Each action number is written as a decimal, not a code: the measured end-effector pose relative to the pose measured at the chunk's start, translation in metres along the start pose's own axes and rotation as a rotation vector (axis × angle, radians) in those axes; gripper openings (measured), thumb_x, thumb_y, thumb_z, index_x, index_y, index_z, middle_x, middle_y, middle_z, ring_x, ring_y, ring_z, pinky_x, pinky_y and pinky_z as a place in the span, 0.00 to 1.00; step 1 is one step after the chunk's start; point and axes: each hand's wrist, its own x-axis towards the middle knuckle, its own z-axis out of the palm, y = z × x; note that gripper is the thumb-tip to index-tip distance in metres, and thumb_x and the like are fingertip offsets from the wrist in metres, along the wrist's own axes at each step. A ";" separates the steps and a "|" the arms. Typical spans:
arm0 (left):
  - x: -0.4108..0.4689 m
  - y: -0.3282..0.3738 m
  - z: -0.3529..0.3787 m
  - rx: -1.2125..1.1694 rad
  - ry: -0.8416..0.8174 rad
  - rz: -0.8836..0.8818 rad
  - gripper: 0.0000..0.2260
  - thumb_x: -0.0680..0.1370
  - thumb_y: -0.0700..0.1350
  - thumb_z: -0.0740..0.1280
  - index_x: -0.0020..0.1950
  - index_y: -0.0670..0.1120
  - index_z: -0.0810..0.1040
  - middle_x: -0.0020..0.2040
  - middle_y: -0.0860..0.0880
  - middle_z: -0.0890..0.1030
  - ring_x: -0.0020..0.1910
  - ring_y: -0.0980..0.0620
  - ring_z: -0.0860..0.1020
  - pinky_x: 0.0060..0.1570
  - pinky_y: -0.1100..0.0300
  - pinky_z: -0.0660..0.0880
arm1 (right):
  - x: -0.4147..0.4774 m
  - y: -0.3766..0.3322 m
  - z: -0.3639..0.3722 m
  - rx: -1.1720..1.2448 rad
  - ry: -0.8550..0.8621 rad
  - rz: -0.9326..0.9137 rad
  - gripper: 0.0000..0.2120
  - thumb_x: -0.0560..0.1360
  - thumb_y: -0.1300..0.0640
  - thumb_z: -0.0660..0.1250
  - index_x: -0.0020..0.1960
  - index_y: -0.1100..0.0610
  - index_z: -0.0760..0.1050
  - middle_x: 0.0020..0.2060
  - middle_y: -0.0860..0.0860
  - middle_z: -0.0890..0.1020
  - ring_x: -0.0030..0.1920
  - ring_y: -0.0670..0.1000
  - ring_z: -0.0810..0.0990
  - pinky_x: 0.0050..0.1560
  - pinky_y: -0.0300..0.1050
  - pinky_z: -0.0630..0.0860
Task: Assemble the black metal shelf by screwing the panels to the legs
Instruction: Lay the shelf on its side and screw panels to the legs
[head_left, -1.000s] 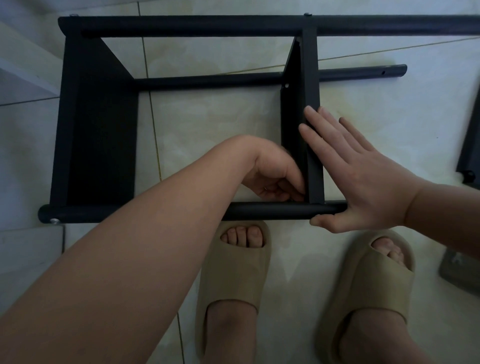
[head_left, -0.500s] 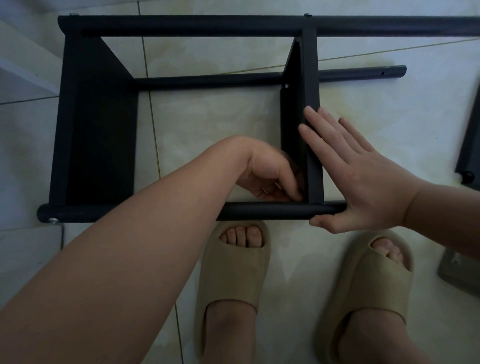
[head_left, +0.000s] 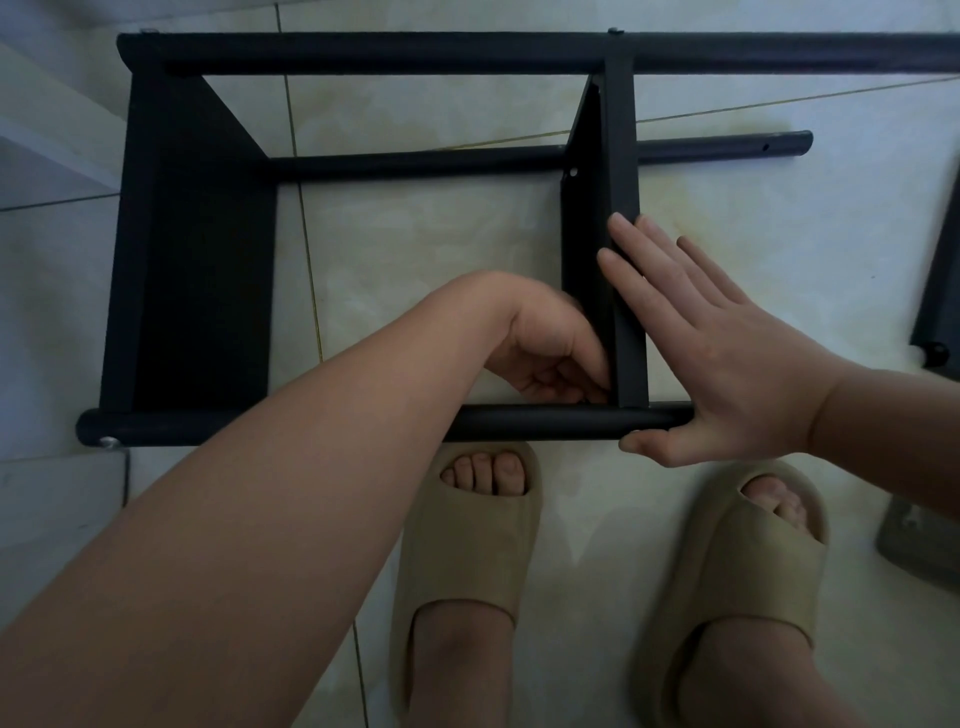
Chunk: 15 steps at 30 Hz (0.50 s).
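The black metal shelf lies on its side on the tile floor. One panel closes its left end and a second panel stands edge-up further right, between the far leg and the near leg. My left hand reaches inside the frame to the corner where the second panel meets the near leg. Its fingers are pinched on a small screw that is mostly hidden. My right hand lies flat and open against the panel's right side, with the thumb under the near leg's end.
A third leg rests on the floor and sticks out to the right. Another black part and a grey object sit at the right edge. My feet in beige slippers stand just below the frame. White furniture is at left.
My left hand's fingers have shifted and turned slightly at the corner joint. The right hand and the shelf have stayed still.
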 end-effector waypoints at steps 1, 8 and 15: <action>0.000 0.000 0.000 -0.004 -0.001 0.005 0.05 0.79 0.37 0.67 0.46 0.45 0.81 0.37 0.50 0.82 0.35 0.56 0.78 0.39 0.65 0.74 | 0.000 0.000 0.000 -0.002 -0.001 0.000 0.58 0.68 0.27 0.61 0.82 0.63 0.45 0.82 0.59 0.44 0.82 0.59 0.41 0.79 0.66 0.51; 0.002 -0.003 0.000 -0.026 0.002 0.034 0.07 0.78 0.34 0.66 0.46 0.44 0.81 0.40 0.48 0.81 0.36 0.54 0.78 0.43 0.63 0.73 | 0.000 0.000 -0.001 -0.002 -0.009 0.005 0.59 0.67 0.27 0.62 0.82 0.63 0.45 0.82 0.59 0.43 0.82 0.59 0.41 0.79 0.65 0.50; -0.008 -0.001 -0.001 0.043 0.031 0.068 0.08 0.77 0.35 0.68 0.50 0.46 0.82 0.43 0.50 0.84 0.44 0.54 0.82 0.48 0.59 0.75 | -0.001 0.001 0.001 -0.008 -0.014 0.002 0.58 0.68 0.27 0.61 0.82 0.62 0.45 0.82 0.58 0.43 0.82 0.58 0.41 0.80 0.64 0.49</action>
